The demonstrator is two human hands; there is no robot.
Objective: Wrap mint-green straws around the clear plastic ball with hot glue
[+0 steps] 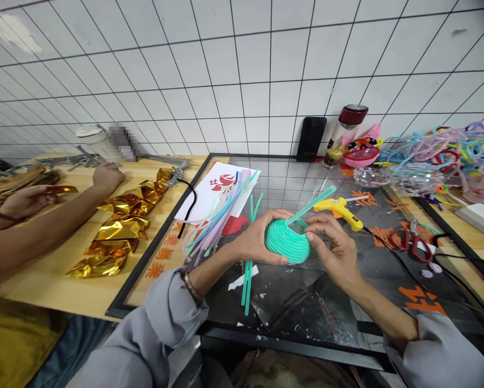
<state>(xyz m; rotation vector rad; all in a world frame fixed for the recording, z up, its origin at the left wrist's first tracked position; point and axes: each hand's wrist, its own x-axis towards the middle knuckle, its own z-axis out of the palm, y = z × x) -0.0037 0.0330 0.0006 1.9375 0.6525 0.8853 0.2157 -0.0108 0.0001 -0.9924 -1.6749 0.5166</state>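
My left hand (pixel 254 240) cups a teal coiled dome (pixel 287 242) made of wound pipe cleaner, holding it from the left and underneath. My right hand (pixel 334 245) pinches the dome's right edge, fingers closed on it. A loose teal pipe-cleaner end (pixel 311 205) sticks up and to the right from the top of the coil. Both hands hover above a glossy black mat (pixel 298 307).
A yellow glue gun (pixel 341 209) lies just behind my hands. Pastel pipe cleaners (pixel 217 218), red scissors (pixel 411 241), a phone (pixel 311 138), a jar (pixel 344 134) and a pipe-cleaner heap (pixel 455 153) surround them. Another person's arms (pixel 48 215) handle gold foil (pixel 120 226) at left.
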